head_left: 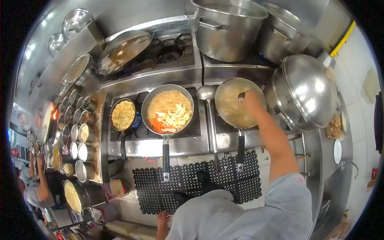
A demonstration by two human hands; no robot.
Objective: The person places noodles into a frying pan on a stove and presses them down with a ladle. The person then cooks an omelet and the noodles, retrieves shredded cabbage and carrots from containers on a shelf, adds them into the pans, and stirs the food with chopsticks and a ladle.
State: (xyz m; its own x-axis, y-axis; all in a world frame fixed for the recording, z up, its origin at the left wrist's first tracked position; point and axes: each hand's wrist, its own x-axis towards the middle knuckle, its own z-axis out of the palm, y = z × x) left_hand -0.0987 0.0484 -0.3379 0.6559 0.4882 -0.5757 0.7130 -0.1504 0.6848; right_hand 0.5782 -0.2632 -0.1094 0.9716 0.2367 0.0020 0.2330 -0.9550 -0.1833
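Black is the knob [241, 95], and the fingers of the right hand [252, 102] are clamped on it! Beneath it, here's the see-through lid [230, 108], lying over a pan [241, 152] at the right of the front burners, something yellowish and cloudy showing through. Down low by the grey shirt [256, 214], the left hand [163, 218] hangs well away from the stove [148, 146]; whether its fingers hold anything, I cannot tell. Just beside the lid, a long ladle [212, 124], bowl toward the back. Across it, a wider pan [166, 156] carries noodles [170, 101], pale strips [181, 114] and orange shreds [158, 125]. Farther left, a small pan [123, 146] of yellow food [123, 114], a blue flame [137, 120] near it! Tall pots [228, 38] at the back, a big metal dome [310, 92] on the right.
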